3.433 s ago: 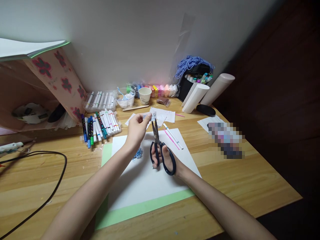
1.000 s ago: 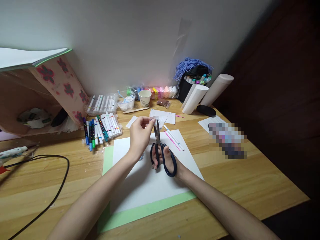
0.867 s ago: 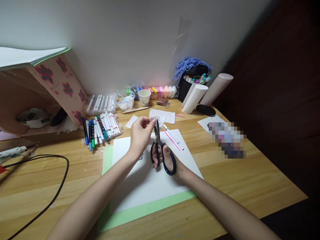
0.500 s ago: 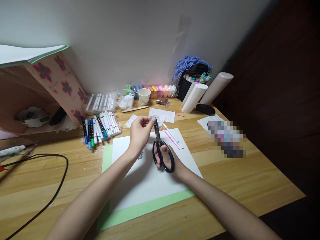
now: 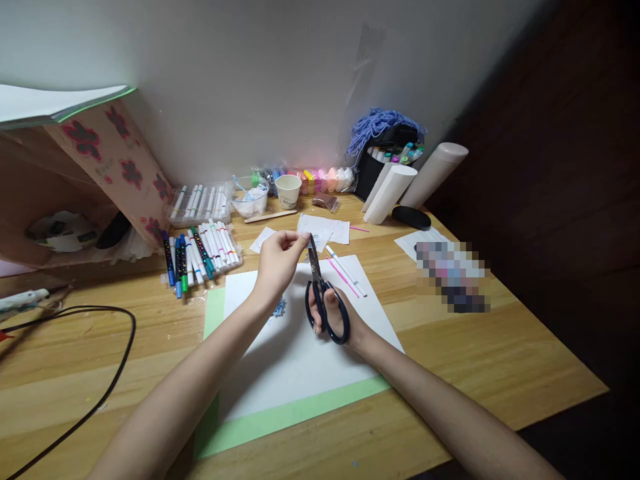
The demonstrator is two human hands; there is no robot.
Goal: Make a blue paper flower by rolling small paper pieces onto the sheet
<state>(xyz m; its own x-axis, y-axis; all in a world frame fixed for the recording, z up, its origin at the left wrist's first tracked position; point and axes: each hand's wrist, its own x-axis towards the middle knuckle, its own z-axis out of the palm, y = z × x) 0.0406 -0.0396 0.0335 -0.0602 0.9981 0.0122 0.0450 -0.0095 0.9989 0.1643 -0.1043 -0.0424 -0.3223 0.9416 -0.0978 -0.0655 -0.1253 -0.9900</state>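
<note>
My left hand pinches a small scrap of white paper between thumb and fingers, above the far edge of a white sheet that lies on green card. My right hand is closed through the black handles of a pair of scissors. The blades point away from me, nearly closed, and their tips meet the scrap at my left fingertips. A small blue cut-out lies on the white sheet beneath my left wrist.
Marker pens lie in packs at the left. Paper pieces, a paper cup, a clear bowl, clay tubs, a pen holder with blue yarn and two cylinders stand behind. A black cable loops at left.
The scissor handles have closed together and the blades have shut on the scrap. Both hands have stayed in nearly the same place above the white sheet.
</note>
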